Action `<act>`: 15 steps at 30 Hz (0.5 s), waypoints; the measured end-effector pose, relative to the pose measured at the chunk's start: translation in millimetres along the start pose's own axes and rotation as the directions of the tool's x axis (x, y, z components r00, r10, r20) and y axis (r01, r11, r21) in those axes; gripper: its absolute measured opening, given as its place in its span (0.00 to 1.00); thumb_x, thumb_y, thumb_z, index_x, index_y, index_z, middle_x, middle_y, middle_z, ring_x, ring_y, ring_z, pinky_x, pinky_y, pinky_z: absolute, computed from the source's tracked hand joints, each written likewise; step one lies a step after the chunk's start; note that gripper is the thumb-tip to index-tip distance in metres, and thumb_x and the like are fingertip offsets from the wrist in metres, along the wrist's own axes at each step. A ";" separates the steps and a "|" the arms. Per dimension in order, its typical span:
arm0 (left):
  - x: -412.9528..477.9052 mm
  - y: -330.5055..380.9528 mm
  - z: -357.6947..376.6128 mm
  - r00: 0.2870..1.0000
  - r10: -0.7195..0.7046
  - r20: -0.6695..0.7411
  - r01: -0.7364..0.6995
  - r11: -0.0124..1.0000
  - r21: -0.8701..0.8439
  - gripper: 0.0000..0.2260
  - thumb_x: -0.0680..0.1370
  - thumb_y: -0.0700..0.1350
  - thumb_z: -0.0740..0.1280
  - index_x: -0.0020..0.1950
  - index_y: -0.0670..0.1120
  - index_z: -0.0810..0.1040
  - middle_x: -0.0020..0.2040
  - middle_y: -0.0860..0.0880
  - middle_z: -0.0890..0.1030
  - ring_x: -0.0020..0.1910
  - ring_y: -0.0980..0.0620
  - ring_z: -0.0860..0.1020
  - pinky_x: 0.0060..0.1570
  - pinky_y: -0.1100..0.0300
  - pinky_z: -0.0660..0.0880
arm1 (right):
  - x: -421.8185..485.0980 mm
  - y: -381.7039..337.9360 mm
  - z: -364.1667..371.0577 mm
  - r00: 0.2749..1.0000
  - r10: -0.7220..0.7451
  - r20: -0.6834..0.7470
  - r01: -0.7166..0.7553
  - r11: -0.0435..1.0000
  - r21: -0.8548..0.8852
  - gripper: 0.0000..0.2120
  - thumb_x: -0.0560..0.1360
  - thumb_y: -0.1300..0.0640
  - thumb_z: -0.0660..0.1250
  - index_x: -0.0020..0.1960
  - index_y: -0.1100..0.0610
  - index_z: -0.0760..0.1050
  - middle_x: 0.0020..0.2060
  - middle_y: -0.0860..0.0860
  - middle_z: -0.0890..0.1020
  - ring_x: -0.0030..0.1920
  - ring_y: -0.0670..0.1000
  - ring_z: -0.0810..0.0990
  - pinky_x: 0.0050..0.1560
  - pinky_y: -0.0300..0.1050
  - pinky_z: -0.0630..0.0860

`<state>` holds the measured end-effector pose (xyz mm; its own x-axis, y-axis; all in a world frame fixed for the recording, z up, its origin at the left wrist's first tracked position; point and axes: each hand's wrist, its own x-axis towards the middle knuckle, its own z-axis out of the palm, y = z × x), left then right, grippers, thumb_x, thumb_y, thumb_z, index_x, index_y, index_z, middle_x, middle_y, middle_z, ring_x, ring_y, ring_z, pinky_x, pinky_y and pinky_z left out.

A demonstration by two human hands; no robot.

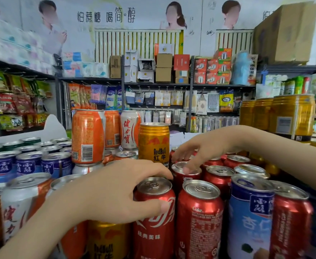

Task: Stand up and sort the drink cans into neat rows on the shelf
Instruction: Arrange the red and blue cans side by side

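Upright drink cans crowd the shelf in front of me. My left hand [116, 189] grips a red Coke can [154, 221] at the front, thumb on its side and fingers over its rim. My right hand [196, 152] reaches in from the right and its fingertips rest on the top of another red can [186, 174] just behind. More red cans [219, 176] stand in rows to the right. A gold Red Bull can [154, 144] stands behind the hands. A blue and white can [250, 217] sits among the red ones at front right.
Orange cans [88, 137] are stacked at the back left, blue cans [28, 165] at far left, white and orange cans [22, 202] at front left. Tall gold cans [291, 116] stand at the right. Store shelves with boxes and snack packets fill the background.
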<state>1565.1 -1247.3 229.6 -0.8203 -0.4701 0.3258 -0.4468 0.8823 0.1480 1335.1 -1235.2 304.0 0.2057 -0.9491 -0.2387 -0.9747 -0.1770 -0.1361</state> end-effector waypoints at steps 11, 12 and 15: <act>6.3 9.2 9.7 0.996 -0.086 -0.034 0.089 0.991 0.098 0.25 0.68 0.74 0.58 0.64 0.73 0.62 0.59 0.72 0.71 0.58 0.69 0.70 0.59 0.60 0.71 | 6.2 0.7 5.7 0.996 -0.026 0.090 0.031 0.998 -0.054 0.36 0.73 0.51 0.70 0.75 0.51 0.57 0.74 0.49 0.61 0.72 0.49 0.59 0.65 0.43 0.60; 4.8 9.1 10.5 0.995 -0.095 -0.036 0.098 0.990 0.100 0.25 0.68 0.73 0.59 0.64 0.72 0.63 0.59 0.71 0.71 0.58 0.69 0.71 0.59 0.60 0.71 | 7.2 1.0 5.7 0.995 -0.030 0.092 0.037 0.996 -0.078 0.36 0.73 0.52 0.70 0.75 0.51 0.56 0.74 0.49 0.60 0.72 0.49 0.59 0.65 0.43 0.60; 1.8 14.4 8.0 0.994 -0.107 -0.036 0.111 0.988 0.107 0.26 0.68 0.72 0.59 0.65 0.70 0.64 0.59 0.70 0.72 0.57 0.69 0.71 0.59 0.61 0.71 | 7.8 1.1 6.2 0.997 -0.047 0.065 0.056 0.988 -0.142 0.36 0.72 0.53 0.71 0.75 0.50 0.58 0.73 0.49 0.62 0.71 0.50 0.62 0.63 0.42 0.62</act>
<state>1554.3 -1235.7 224.8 -0.7541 -0.5610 0.3414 -0.5705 0.8171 0.0826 1336.2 -1241.2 296.1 0.2569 -0.9206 -0.2939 -0.9641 -0.2653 -0.0119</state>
